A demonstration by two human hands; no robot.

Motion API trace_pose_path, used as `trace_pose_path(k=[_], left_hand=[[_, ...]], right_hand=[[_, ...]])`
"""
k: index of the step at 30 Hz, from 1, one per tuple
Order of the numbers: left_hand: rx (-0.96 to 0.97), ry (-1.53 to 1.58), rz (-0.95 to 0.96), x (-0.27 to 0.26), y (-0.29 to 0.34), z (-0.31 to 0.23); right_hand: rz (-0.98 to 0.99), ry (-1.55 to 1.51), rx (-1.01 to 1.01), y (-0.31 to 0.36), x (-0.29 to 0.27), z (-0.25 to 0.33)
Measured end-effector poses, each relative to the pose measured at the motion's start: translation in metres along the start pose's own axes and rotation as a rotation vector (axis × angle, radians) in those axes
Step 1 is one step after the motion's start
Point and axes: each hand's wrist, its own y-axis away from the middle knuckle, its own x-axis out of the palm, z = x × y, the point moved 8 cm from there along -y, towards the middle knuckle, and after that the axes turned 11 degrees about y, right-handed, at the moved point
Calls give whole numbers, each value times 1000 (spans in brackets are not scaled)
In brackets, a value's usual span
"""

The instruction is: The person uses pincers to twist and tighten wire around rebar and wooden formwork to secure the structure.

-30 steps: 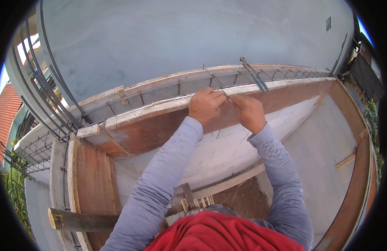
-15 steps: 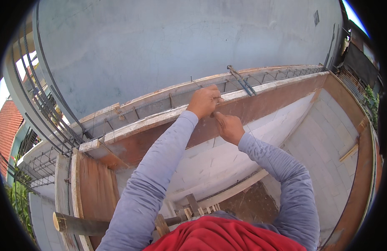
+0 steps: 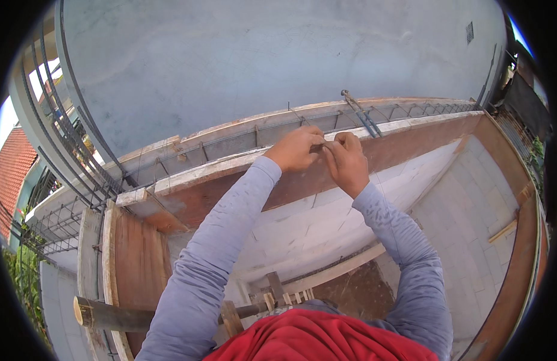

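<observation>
My left hand [image 3: 295, 148] and my right hand [image 3: 348, 163] meet at the top edge of the near formwork board [image 3: 230, 171]. The left fingers are pinched together at the board's edge. Thumb and fingers of the right hand also close in a pinch, its tips close to the left ones. Whatever lies between the fingers is too small and hidden to name. Right of them, pincers [image 3: 361, 117] with blue handles lie across the formwork trough. Steel rebar [image 3: 215, 144] with stirrups runs along inside the trough, behind my hands.
A grey plastered wall [image 3: 278, 54] rises behind the trough. Upright rebars [image 3: 68, 132] stand at the left. A round pole [image 3: 113, 316] crosses at lower left. Below is a pit lined with pale blocks [image 3: 465, 192], edged by brown boards [image 3: 513, 265] at the right.
My right hand has come up level with the left, its fingers now at the board's edge. The left hand stays nearly in place. The view has shifted slightly.
</observation>
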Motion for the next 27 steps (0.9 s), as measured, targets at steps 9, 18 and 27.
trace_pose_path(k=[9,18,27], left_hand=[[-358,181,-98,0,-15,20],[-61,-325,-254,33,11,-15],[4,-380,-272,31,17,-20]], right_hand=[[401,-124,88,81,71,-15],[960,17,-1038,253,86,-15],[-28,396,506,18,-53,-260]])
